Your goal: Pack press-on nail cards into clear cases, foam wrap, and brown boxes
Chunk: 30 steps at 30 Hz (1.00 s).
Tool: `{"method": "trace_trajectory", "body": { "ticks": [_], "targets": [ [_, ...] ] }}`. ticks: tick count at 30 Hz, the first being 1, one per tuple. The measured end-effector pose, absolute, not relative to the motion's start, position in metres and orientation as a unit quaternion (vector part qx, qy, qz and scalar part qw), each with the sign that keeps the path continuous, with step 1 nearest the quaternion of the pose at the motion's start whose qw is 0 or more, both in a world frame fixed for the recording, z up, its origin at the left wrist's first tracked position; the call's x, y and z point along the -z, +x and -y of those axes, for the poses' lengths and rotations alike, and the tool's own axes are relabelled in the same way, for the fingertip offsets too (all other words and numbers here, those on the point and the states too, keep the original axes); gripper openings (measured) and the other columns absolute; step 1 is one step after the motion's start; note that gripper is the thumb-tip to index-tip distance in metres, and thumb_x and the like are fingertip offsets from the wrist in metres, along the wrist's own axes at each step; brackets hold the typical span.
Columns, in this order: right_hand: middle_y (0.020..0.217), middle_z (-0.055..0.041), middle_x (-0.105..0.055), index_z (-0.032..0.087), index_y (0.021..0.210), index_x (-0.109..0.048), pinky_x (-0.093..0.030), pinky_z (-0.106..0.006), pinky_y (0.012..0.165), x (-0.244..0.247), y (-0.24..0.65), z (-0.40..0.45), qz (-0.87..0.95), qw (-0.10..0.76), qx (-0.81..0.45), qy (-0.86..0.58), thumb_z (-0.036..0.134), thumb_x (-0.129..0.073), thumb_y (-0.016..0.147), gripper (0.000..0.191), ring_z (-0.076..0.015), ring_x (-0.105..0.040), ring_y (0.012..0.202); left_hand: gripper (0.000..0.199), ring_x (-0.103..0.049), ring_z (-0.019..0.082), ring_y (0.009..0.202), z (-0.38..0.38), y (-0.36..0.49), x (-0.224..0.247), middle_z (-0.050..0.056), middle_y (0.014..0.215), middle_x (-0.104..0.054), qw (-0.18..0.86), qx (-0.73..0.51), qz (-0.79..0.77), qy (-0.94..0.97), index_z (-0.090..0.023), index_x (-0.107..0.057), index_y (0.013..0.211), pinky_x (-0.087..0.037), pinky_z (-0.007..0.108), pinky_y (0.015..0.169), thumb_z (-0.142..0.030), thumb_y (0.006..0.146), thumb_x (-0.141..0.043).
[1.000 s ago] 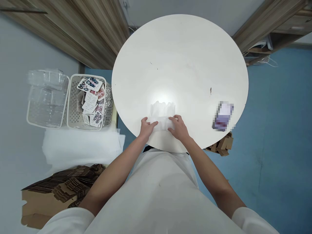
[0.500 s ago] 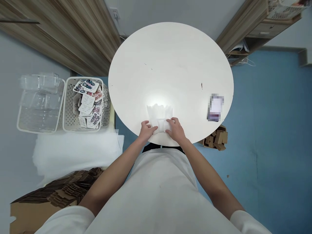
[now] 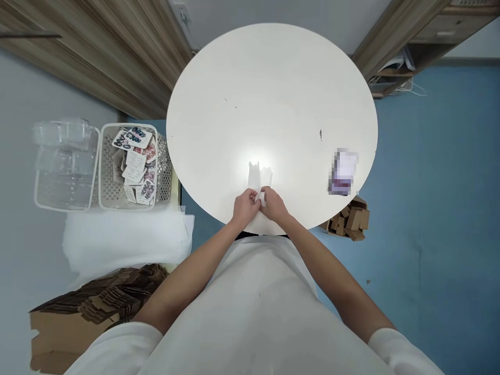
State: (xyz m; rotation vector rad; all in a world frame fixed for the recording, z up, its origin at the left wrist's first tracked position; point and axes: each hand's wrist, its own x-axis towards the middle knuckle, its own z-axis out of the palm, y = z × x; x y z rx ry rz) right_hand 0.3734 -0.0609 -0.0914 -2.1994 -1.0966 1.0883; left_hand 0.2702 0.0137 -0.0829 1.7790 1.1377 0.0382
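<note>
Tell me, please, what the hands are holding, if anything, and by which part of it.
The left hand and the right hand hold a white folded sheet by its near end; its far end is ungripped.

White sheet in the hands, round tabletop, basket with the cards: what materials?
White sheet: thin, pliable, perhaps plastic foam or film, possibly paper; it bunches up and its far edge looks uneven.
Round tabletop: hard, smooth, semi-gloss, maybe laminate; it reflects a bright glare.
Basket: likely moulded plastic, finish unclear, judging by the regular holes in its side.
</note>
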Motion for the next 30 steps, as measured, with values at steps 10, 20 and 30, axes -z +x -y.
{"method": "trace_trajectory", "body": {
  "ticks": [10,20,30],
  "targets": [
    [0.067,0.0028,-0.053,0.023,0.097,-0.047,-0.041,-0.026,0.059,0.09,0.388,0.054,0.332,0.287,-0.474,-0.763,0.029,-0.041,0.078,0.021,-0.0139,-0.053,0.064,0.022,-0.055,0.015,0.072,0.004,0.266,0.082,0.003,0.08,-0.057,0.412,-0.026,-0.415,0.811,-0.018,-0.059,0.094,-0.047,0.03,0.067,-0.025,0.073,-0.052],
    [0.056,0.0058,-0.044,0.022,0.092,-0.047,-0.034,-0.023,0.05,0.105,0.388,0.051,0.383,0.274,-0.431,-0.77,0.026,-0.04,0.078,0.016,-0.0122,-0.045,0.052,0.019,-0.054,0.018,0.094,0.001,0.249,0.087,0.007,0.097,-0.058,0.34,-0.121,-0.378,0.852,-0.02,-0.062,0.094,-0.043,0.034,0.082,-0.027,0.081,-0.05],
    [0.103,-0.009,-0.05,0.019,0.13,-0.027,-0.044,-0.032,0.069,0.091,0.38,0.072,0.497,0.232,-0.358,-0.755,0.012,-0.045,0.072,0.061,-0.0199,-0.05,0.087,0.037,-0.042,0.025,0.113,-0.025,0.253,0.1,0.009,0.115,-0.05,0.271,-0.024,-0.266,0.925,-0.023,-0.056,0.107,-0.032,0.042,0.093,-0.039,0.074,-0.058]
  ]
}}
